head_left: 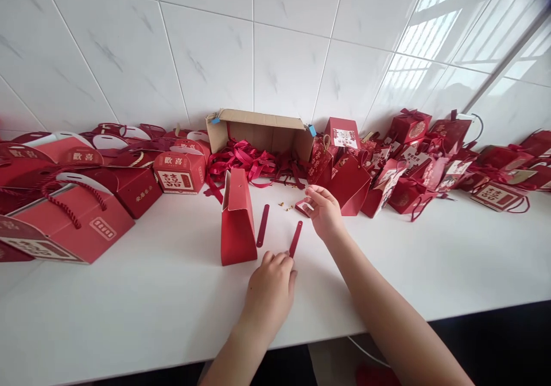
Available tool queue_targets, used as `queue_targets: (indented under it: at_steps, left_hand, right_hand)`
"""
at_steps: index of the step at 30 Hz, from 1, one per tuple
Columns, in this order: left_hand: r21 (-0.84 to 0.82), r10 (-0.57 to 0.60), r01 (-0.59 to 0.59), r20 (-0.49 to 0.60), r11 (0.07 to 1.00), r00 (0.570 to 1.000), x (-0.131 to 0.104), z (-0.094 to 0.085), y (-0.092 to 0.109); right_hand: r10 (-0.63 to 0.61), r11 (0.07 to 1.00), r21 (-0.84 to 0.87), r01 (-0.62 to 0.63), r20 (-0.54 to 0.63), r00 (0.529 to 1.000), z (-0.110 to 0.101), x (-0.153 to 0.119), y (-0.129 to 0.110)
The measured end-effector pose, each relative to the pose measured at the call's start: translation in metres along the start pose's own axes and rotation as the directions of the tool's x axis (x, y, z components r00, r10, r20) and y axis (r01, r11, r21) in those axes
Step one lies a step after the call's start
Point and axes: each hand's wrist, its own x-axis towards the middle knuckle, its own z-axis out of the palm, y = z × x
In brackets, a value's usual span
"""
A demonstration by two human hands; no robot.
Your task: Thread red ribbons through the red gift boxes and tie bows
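"How is the red strip (296, 238), at the centre of the frame, best handled?"

"By its lower end, it would seem, with the upper end left clear and steady. That lower end is covered by the left hand (271, 280); whether it is pinched or merely pressed by the bent fingers cannot be told. The right hand (325, 211) is raised to the upper right, its fingers drawn narrow; anything held cannot be made out."

"And its look?"

"Dark red, slim, round-ended, pierced near the top. It is matched by a second strip (263, 225) farther left, beside a red box (238, 225) stood upright on the worktop (172, 294)."
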Motion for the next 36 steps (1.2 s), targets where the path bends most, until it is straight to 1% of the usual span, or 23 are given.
queue_targets:
  at_steps: [2,4,7,9,10,11,13,15,17,18,20,21,22,23,25,26,27,29,31,34,36]
  left_hand:
    - [0.016,-0.023,0.023,0.028,1.000,0.999,-0.002,-0.006,-0.001]
    - [0.040,-0.046,0.045,0.024,0.998,0.999,-0.005,-0.013,-0.003]
    - [0.030,-0.081,0.082,-0.052,0.996,0.995,-0.004,-0.018,-0.003]
    - [-0.004,-0.084,0.084,-0.118,0.996,0.990,0.002,-0.014,-0.001]
    - [-0.005,-0.083,0.083,-0.127,0.997,0.988,0.005,-0.011,0.000]
    - [0.006,-0.077,0.078,-0.110,0.997,0.991,0.008,-0.008,0.002]
    - [0.030,-0.048,0.049,-0.027,0.998,0.998,0.011,-0.003,0.004]
    - [0.005,-0.016,0.016,0.040,1.000,0.999,0.010,-0.001,0.003]
    - [-0.049,0.006,-0.003,0.058,0.999,0.998,0.005,-0.003,0.000]
    - [-0.068,-0.002,0.006,0.057,0.998,0.998,0.002,-0.005,-0.002]
    - [-0.114,-0.067,0.071,0.043,0.991,0.997,-0.004,-0.010,-0.007]
    - [-0.171,-0.122,0.125,0.028,0.977,0.992,-0.006,-0.013,-0.010]
    - [-0.260,-0.183,0.179,0.007,0.949,0.983,-0.007,-0.017,-0.012]
    - [-0.374,-0.245,0.221,-0.018,0.901,0.969,-0.009,-0.021,-0.013]
    - [-0.601,-0.345,0.238,-0.066,0.763,0.936,-0.010,-0.028,-0.013]
    - [-0.677,-0.381,0.217,-0.101,0.703,0.919,-0.010,-0.032,-0.013]
    - [-0.719,-0.410,0.189,-0.144,0.668,0.901,-0.011,-0.036,-0.011]
    - [-0.730,-0.442,0.138,-0.241,0.669,0.864,-0.012,-0.042,-0.008]
    - [-0.701,-0.439,0.097,-0.327,0.707,0.837,-0.013,-0.045,-0.005]
    - [-0.682,-0.422,0.060,-0.378,0.729,0.824,-0.015,-0.045,-0.002]
    - [-0.676,-0.404,0.037,-0.395,0.736,0.825,-0.016,-0.045,-0.002]
  right_hand:
    - [-0.008,1.000,0.015,0.008,-0.005,1.000,0.000,0.000,0.000]
    - [0.004,1.000,0.020,-0.004,0.014,1.000,0.002,-0.002,0.001]
    - [0.021,1.000,0.021,-0.022,0.051,0.998,0.007,-0.008,0.002]
    - [0.025,0.999,0.018,-0.026,0.068,0.997,0.009,-0.010,0.002]
    - [0.026,1.000,0.016,-0.027,0.074,0.997,0.010,-0.011,0.002]
    - [0.026,1.000,0.013,-0.027,0.078,0.997,0.010,-0.011,0.003]
    - [0.023,1.000,0.009,-0.024,0.088,0.996,0.011,-0.012,0.004]
    - [0.011,1.000,0.006,-0.011,0.100,0.995,0.011,-0.013,0.005]
    - [-0.011,1.000,0.003,0.011,0.117,0.993,0.012,-0.014,0.005]
    - [-0.024,1.000,0.001,0.024,0.126,0.992,0.014,-0.016,0.004]
    - [-0.047,0.999,-0.001,0.048,0.145,0.988,0.016,-0.020,0.002]
    - [-0.059,0.998,-0.002,0.060,0.157,0.986,0.018,-0.023,0.000]
    - [-0.071,0.997,-0.002,0.072,0.176,0.982,0.020,-0.026,-0.001]
    - [-0.083,0.996,-0.001,0.085,0.201,0.976,0.021,-0.030,-0.003]
    - [-0.112,0.993,-0.002,0.117,0.268,0.957,0.024,-0.037,-0.005]
    - [-0.128,0.991,-0.005,0.136,0.306,0.943,0.024,-0.040,-0.005]
    - [-0.143,0.988,-0.012,0.157,0.346,0.927,0.024,-0.043,-0.005]
    - [-0.168,0.980,-0.028,0.198,0.427,0.888,0.024,-0.050,-0.005]
    - [-0.180,0.973,-0.032,0.228,0.513,0.839,0.024,-0.055,-0.004]
    - [-0.169,0.969,-0.040,0.244,0.614,0.771,0.026,-0.062,-0.003]
    - [-0.153,0.965,-0.065,0.255,0.649,0.745,0.027,-0.066,-0.002]
